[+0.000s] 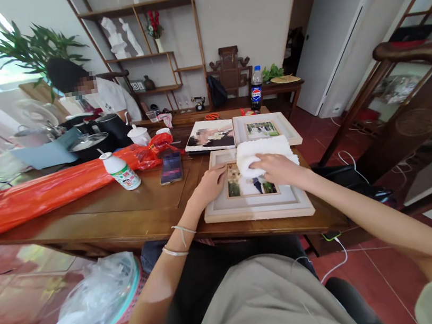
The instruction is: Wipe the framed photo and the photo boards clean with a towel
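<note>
A picture frame (223,210) with a pale wooden edge and a wide light border lies flat at the near edge of the table, a photo inside it. My left hand (214,180) lies on the frame's left side, fingers stretched toward the photo. A folded white cloth (266,149) covers the frame's upper right part and some of the photo. My right hand (279,167) is closed on the near side of this cloth, pressing it against the frame. Beyond it lie a second framed photo (289,129) and a large print (211,128) of people.
On the wooden table (142,207) are a phone (170,167), a white drink bottle (121,171), a long red plastic-wrapped bundle (54,187) and a cola bottle (256,89). Another person (114,96) sits at the far left. A bag-lined bin (102,296) stands on the floor at left.
</note>
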The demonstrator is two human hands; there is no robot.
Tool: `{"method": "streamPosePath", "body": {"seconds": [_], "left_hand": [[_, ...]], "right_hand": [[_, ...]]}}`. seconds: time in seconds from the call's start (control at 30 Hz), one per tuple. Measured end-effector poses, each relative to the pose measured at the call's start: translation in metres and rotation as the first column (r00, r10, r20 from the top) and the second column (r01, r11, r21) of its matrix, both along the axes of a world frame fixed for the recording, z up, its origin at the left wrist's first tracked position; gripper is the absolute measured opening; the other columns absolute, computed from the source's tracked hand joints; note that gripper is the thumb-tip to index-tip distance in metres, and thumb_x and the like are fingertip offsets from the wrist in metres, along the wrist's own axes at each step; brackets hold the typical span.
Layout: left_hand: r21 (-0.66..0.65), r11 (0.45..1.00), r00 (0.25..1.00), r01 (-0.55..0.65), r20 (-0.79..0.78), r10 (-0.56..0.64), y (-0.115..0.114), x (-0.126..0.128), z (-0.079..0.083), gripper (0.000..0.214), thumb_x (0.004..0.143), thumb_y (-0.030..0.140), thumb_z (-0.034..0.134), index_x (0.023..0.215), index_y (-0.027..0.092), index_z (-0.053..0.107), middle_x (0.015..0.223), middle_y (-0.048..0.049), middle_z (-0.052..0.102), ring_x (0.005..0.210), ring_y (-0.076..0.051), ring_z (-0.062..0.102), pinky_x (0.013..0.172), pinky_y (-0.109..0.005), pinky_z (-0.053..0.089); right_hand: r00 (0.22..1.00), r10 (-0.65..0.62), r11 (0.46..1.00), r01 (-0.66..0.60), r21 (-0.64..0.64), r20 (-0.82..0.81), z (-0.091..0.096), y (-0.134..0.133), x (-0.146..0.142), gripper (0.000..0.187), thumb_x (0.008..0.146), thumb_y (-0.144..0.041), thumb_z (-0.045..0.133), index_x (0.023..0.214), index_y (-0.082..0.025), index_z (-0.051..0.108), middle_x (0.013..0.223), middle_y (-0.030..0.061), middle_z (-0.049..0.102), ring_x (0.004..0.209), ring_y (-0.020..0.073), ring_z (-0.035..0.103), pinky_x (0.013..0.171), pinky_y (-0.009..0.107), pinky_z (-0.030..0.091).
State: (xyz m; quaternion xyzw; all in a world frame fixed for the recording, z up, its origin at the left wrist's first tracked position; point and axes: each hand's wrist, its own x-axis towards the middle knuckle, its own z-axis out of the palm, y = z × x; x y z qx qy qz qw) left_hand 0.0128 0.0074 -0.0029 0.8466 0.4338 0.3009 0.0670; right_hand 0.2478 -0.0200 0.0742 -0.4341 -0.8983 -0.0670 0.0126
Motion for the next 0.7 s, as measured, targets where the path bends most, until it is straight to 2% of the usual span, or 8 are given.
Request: {"method": "streamPosePath", "body": {"seconds": [0.1, 0.23, 0.33, 0.47, 0.6, 0.7], "left_hand": [[0.000, 1.000, 1.000, 0.000, 0.009, 0.000, -0.001, 0.000, 0.002, 0.037, 0.088, 0.014, 0.041, 0.119, 0.012, 0.061, 0.129, -0.0120, 0.058, 0.121, -0.024, 0.053, 0.105, -0.040, 0.040], [0.003, 0.998, 0.997, 0.067, 0.032, -0.067, -0.004, 0.001, 0.009, 0.040, 0.085, 0.009, 0.041, 0.119, 0.016, 0.061, 0.130, -0.0085, 0.058, 0.121, -0.022, 0.053, 0.106, -0.037, 0.040], [-0.011, 0.996, 0.996, 0.089, 0.028, -0.088, -0.005, 0.001, 0.011, 0.043, 0.084, 0.007, 0.041, 0.120, 0.017, 0.061, 0.131, -0.0070, 0.057, 0.122, -0.021, 0.053, 0.106, -0.036, 0.040], [-0.009, 0.999, 0.999, 0.039, 0.022, -0.039, -0.005, 0.001, 0.009, 0.039, 0.086, 0.010, 0.040, 0.119, 0.015, 0.061, 0.129, -0.0098, 0.058, 0.121, -0.021, 0.053, 0.105, -0.036, 0.041], [-0.018, 1.000, 0.999, -0.004, 0.035, 0.005, -0.006, 0.002, 0.006, 0.038, 0.087, 0.012, 0.041, 0.119, 0.012, 0.061, 0.128, -0.0123, 0.058, 0.121, -0.023, 0.053, 0.104, -0.037, 0.042], [-0.021, 1.000, 0.999, 0.002, 0.042, -0.001, -0.005, 0.002, 0.004, 0.038, 0.087, 0.013, 0.042, 0.119, 0.011, 0.061, 0.129, -0.0126, 0.058, 0.121, -0.023, 0.053, 0.105, -0.037, 0.041]], "right_hand": [[0.999, -0.034, 0.998, 0.036, 0.049, -0.031, -0.001, 0.022, -0.011, 0.048, 0.076, -0.008, 0.045, 0.121, -0.018, 0.058, 0.113, 0.0137, 0.060, 0.100, 0.0272, 0.056, 0.075, 0.034, 0.043], [1.000, 0.011, 0.998, -0.012, 0.057, 0.024, -0.004, 0.018, -0.038, 0.050, 0.073, -0.003, 0.047, 0.119, -0.018, 0.060, 0.126, 0.0132, 0.055, 0.114, 0.0326, 0.046, 0.079, 0.037, 0.042], [0.996, 0.069, 0.998, -0.069, -0.006, 0.055, -0.005, -0.004, -0.048, 0.043, 0.073, 0.000, 0.044, 0.107, -0.016, 0.065, 0.120, 0.0142, 0.058, 0.107, 0.0314, 0.051, 0.075, 0.036, 0.041], [0.974, 0.225, 0.961, -0.221, -0.167, 0.005, 0.009, -0.052, -0.039, 0.035, 0.071, -0.002, 0.045, 0.093, -0.017, 0.067, 0.091, 0.0086, 0.065, 0.081, 0.0215, 0.058, 0.065, 0.029, 0.037], [0.977, 0.214, 0.937, -0.211, -0.278, -0.018, 0.031, -0.091, -0.022, 0.038, 0.068, -0.002, 0.045, 0.092, -0.020, 0.067, 0.080, 0.0046, 0.065, 0.068, 0.0173, 0.057, 0.058, 0.027, 0.033], [0.987, 0.161, 0.946, -0.152, -0.285, 0.007, 0.037, -0.089, -0.017, 0.041, 0.067, -0.002, 0.043, 0.093, -0.022, 0.068, 0.083, 0.0050, 0.067, 0.071, 0.0184, 0.059, 0.058, 0.027, 0.034]]}}
